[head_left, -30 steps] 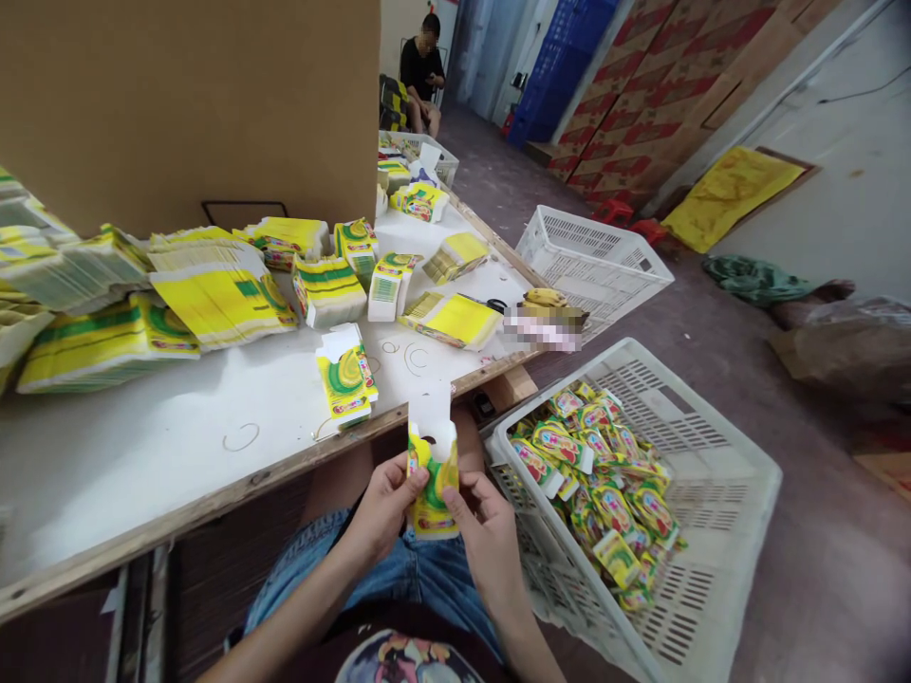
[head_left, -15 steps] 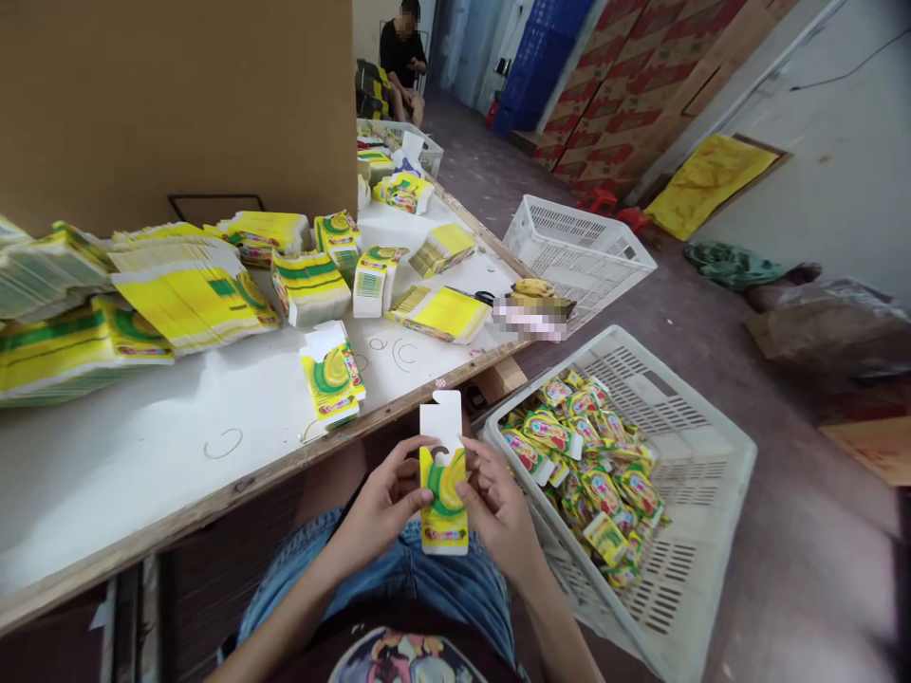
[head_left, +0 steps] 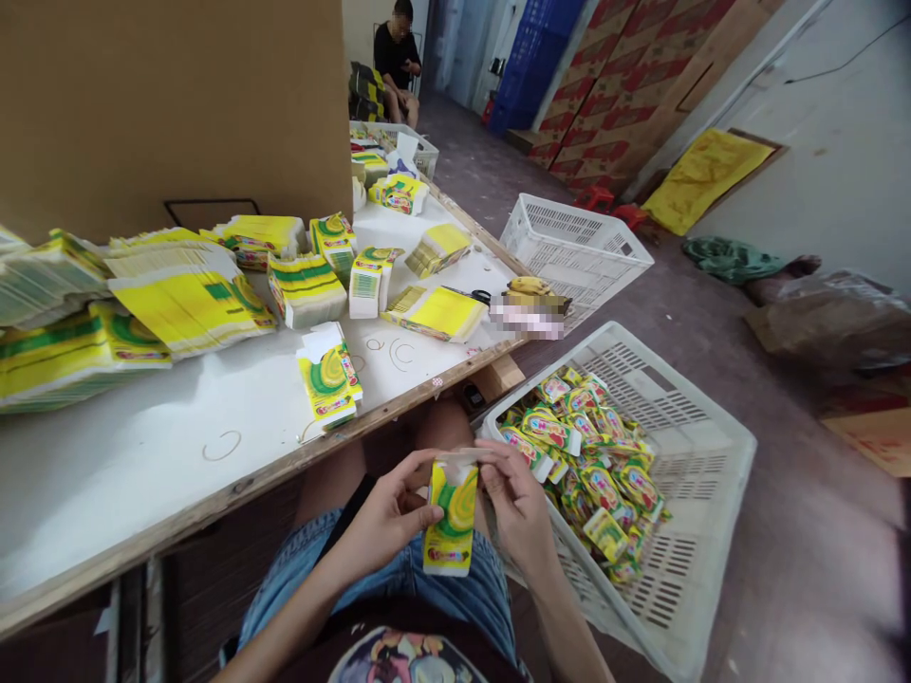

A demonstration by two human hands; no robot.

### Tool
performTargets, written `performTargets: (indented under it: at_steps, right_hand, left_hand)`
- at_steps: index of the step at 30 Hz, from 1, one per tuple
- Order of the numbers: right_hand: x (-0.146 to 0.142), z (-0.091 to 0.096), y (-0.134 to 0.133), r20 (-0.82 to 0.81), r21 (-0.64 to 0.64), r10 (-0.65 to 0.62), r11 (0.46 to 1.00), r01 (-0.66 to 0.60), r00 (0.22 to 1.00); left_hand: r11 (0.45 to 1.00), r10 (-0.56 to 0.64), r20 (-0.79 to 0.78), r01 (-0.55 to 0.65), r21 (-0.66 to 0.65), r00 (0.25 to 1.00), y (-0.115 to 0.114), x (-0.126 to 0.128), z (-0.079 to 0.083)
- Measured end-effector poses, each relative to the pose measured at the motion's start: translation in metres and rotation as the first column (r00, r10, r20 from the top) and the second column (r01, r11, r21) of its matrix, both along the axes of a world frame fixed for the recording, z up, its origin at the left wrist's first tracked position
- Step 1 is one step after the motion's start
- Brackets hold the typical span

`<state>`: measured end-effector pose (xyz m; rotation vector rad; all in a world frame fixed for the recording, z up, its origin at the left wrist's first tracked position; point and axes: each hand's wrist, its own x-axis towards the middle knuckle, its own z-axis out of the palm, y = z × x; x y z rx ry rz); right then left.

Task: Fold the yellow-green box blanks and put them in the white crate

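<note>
Over my lap, both hands hold one small yellow and green carton (head_left: pixel 451 527) upright. My left hand (head_left: pixel 388 517) grips its left side. My right hand (head_left: pixel 518 507) pinches the white top flap, which lies folded down over the carton's mouth. A white plastic crate (head_left: pixel 701 493) holding several folded cartons (head_left: pixel 587 465) of the same print stands just right of my right hand. On the white table (head_left: pixel 163 455), a short stack of flat cartons (head_left: pixel 327 375) lies near the front edge.
Piles of flat yellow cartons (head_left: pixel 185 294) cover the table's back under a big brown cardboard sheet (head_left: pixel 171 95). A second white crate (head_left: pixel 576 251) sits beyond the table's corner. A person (head_left: pixel 395 62) sits far back. Printed boxes (head_left: pixel 641 85) line the wall.
The carton's white top flap stood straight up before; now it is bent down over the opening under my right fingers. The carton has tilted slightly.
</note>
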<state>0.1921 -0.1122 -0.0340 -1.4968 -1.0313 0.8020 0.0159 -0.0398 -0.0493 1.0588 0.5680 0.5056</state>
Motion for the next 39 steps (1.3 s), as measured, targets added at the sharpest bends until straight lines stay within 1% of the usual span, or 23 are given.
performTargets:
  at_steps: [2, 3, 4, 6, 7, 9, 11, 13, 15, 18, 22, 24, 25, 27, 29, 31, 32, 34, 35, 36, 37, 38, 39]
  right_hand:
    - [0.005, 0.003, 0.000, 0.075, 0.004, 0.003, 1.000, -0.004, 0.997]
    - [0.007, 0.005, 0.000, 0.082, -0.025, 0.032, 0.999, -0.030, 0.996]
    - [0.008, 0.006, 0.000, 0.069, -0.075, 0.071, 0.995, -0.066, 0.995]
    - [0.008, 0.008, 0.001, 0.031, -0.199, 0.152, 0.970, -0.143, 0.988]
    - [0.007, 0.008, 0.002, 0.030, -0.250, 0.181, 0.954, -0.168, 0.983]
    - [0.004, 0.007, 0.004, 0.093, -0.296, 0.200, 0.941, -0.165, 0.975]
    - [0.001, 0.005, 0.006, 0.216, -0.302, 0.193, 0.945, -0.122, 0.957]
    - [-0.001, 0.004, 0.007, 0.350, -0.305, 0.183, 0.949, -0.072, 0.919]
    - [-0.005, 0.003, 0.008, 0.443, -0.300, 0.170, 0.953, -0.034, 0.880]
    - [-0.010, 0.002, 0.009, 0.481, -0.281, 0.166, 0.959, -0.028, 0.861]
    - [-0.012, 0.001, 0.009, 0.469, -0.293, 0.155, 0.956, -0.013, 0.869]
    - [-0.007, 0.001, 0.009, 0.423, -0.286, 0.145, 0.958, -0.020, 0.894]
    - [-0.004, 0.001, 0.009, 0.374, -0.273, 0.156, 0.961, -0.052, 0.914]
    - [0.002, 0.000, 0.007, 0.257, -0.220, 0.179, 0.968, -0.123, 0.950]
    - [0.004, -0.002, 0.004, 0.171, -0.152, 0.165, 0.979, -0.139, 0.971]
    - [0.001, -0.005, 0.000, 0.117, -0.090, 0.097, 0.992, -0.087, 0.988]
    - [-0.002, -0.006, -0.002, 0.117, -0.056, 0.058, 0.997, -0.052, 0.991]
    - [-0.005, -0.005, -0.005, 0.178, 0.020, -0.020, 1.000, 0.016, 0.984]
    - [-0.003, -0.004, -0.006, 0.227, 0.063, -0.071, 0.996, 0.058, 0.971]
    - [0.002, -0.001, -0.008, 0.290, 0.115, -0.153, 0.986, 0.124, 0.945]
    - [0.009, 0.003, -0.009, 0.353, 0.174, -0.260, 0.962, 0.210, 0.899]
    - [0.018, 0.007, -0.010, 0.391, 0.236, -0.376, 0.923, 0.303, 0.840]
    - [0.028, 0.010, -0.011, 0.456, 0.326, -0.534, 0.845, 0.424, 0.713]
  left_hand:
    - [0.993, 0.072, -0.070, -0.065, 0.100, 0.995, -0.001, 0.001, -0.003]
    - [0.985, 0.103, -0.102, -0.087, 0.148, 0.989, -0.002, 0.002, -0.004]
    - [0.977, 0.126, -0.130, -0.100, 0.189, 0.983, -0.003, 0.002, -0.005]
    - [0.967, 0.130, -0.175, -0.086, 0.239, 0.976, -0.005, 0.003, -0.006]
    - [0.967, 0.116, -0.182, -0.069, 0.246, 0.976, -0.005, 0.004, -0.006]
    - [0.972, 0.074, -0.156, -0.037, 0.232, 0.985, -0.006, 0.004, -0.005]
    - [0.983, 0.037, -0.103, -0.018, 0.185, 0.994, -0.005, 0.005, -0.004]
    - [0.992, 0.023, -0.066, -0.015, 0.122, 0.998, -0.003, 0.005, -0.004]
    - [0.998, 0.027, -0.052, -0.024, 0.060, 0.998, -0.002, 0.006, -0.005]
    - [0.998, 0.054, -0.039, -0.054, 0.009, 0.998, -0.002, 0.006, -0.007]
    - [0.998, 0.064, -0.028, -0.064, -0.009, 0.998, -0.003, 0.006, -0.007]
    - [0.996, 0.087, -0.024, -0.087, -0.007, 0.996, -0.001, 0.006, -0.005]
    - [0.995, 0.101, -0.022, -0.102, -0.010, 0.995, 0.000, 0.005, -0.004]
    - [0.993, 0.112, -0.019, -0.113, -0.027, 0.993, 0.002, 0.004, -0.001]
    - [0.994, 0.100, -0.019, -0.101, -0.043, 0.995, 0.002, 0.005, 0.001]
    - [0.996, 0.083, -0.034, -0.084, -0.025, 0.996, -0.001, 0.008, 0.001]
    - [0.997, 0.073, -0.042, -0.073, 0.000, 0.996, -0.002, 0.009, 0.001]
    - [0.993, 0.067, -0.064, -0.061, 0.098, 0.996, -0.005, 0.011, 0.000]
    - [0.980, 0.089, -0.083, -0.072, 0.187, 0.993, -0.004, 0.011, 0.000]
    - [0.946, 0.140, -0.109, -0.101, 0.308, 0.984, -0.001, 0.009, -0.001]
    - [0.881, 0.224, -0.136, -0.141, 0.451, 0.965, 0.005, 0.006, -0.001]
    - [0.779, 0.336, -0.156, -0.181, 0.600, 0.929, 0.013, 0.001, -0.001]
    - [0.648, 0.460, -0.164, -0.204, 0.734, 0.873, 0.022, -0.006, -0.001]
